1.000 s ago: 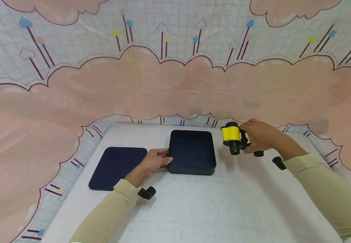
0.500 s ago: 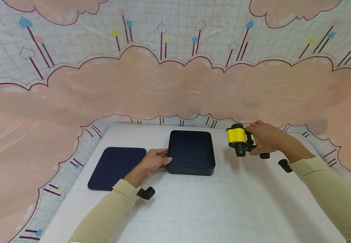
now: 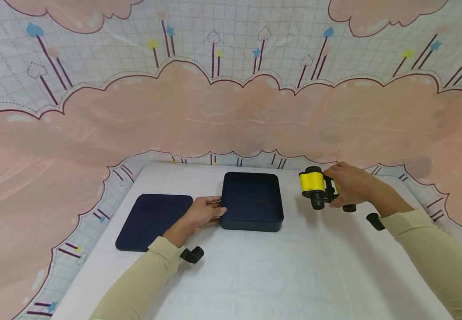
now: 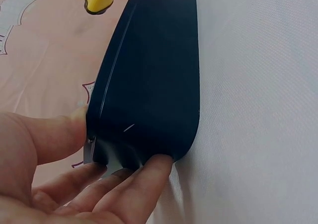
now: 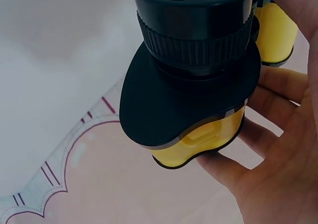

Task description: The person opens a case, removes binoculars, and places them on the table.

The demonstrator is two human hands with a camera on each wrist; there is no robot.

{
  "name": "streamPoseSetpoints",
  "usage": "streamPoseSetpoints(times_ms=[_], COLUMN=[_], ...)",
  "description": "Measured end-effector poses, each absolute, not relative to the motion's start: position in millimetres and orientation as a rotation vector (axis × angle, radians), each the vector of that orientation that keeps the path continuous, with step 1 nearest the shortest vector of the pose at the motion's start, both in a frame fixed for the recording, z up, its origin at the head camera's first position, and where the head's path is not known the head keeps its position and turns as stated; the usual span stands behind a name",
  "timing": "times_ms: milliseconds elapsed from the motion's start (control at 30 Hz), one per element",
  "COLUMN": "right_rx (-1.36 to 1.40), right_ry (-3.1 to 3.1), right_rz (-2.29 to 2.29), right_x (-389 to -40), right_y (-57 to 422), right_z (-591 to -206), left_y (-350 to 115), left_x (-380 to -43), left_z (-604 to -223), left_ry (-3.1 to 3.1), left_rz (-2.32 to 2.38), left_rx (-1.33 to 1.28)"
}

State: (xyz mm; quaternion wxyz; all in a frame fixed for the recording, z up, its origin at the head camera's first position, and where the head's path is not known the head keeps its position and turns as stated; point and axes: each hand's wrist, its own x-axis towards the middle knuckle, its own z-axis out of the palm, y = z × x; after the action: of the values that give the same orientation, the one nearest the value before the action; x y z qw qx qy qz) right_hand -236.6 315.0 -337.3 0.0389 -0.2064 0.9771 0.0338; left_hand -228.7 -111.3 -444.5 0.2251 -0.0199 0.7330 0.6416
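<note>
A shallow dark navy box (image 3: 252,224), its top uncovered, sits on the white table. My left hand (image 3: 199,217) holds its left wall; in the left wrist view the thumb is at the rim and the fingertips touch the outside of the end wall (image 4: 144,95). To the left lies a flat dark navy lid (image 3: 151,220), partly hidden by my left hand and wrist. My right hand (image 3: 352,184) grips yellow-and-black binoculars (image 3: 312,184) over the table, right of the box. In the right wrist view, fingers (image 5: 223,167) wrap the binoculars' yellow body (image 5: 198,137).
The white table (image 3: 255,275) reaches toward me. Behind it hangs a peach-and-white printed cloth (image 3: 235,115). Black wrist mounts (image 3: 193,254) stick out by both sleeves.
The binoculars in my right hand have shifted right and slightly down, mostly during the first half second. My left hand and the box have stayed practically where they were.
</note>
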Motion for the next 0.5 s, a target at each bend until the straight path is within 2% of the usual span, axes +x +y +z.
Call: streamPoseSetpoints(times_ms=[500], right_rx=[-0.681], right_ry=[3.012], right_rz=[0.079], right_x=[-232], right_y=[316], right_z=[-352], left_y=[-113], left_x=[-228], left_z=[-446], left_ry=[2.033], left_rz=[1.772], left_rx=[-0.040])
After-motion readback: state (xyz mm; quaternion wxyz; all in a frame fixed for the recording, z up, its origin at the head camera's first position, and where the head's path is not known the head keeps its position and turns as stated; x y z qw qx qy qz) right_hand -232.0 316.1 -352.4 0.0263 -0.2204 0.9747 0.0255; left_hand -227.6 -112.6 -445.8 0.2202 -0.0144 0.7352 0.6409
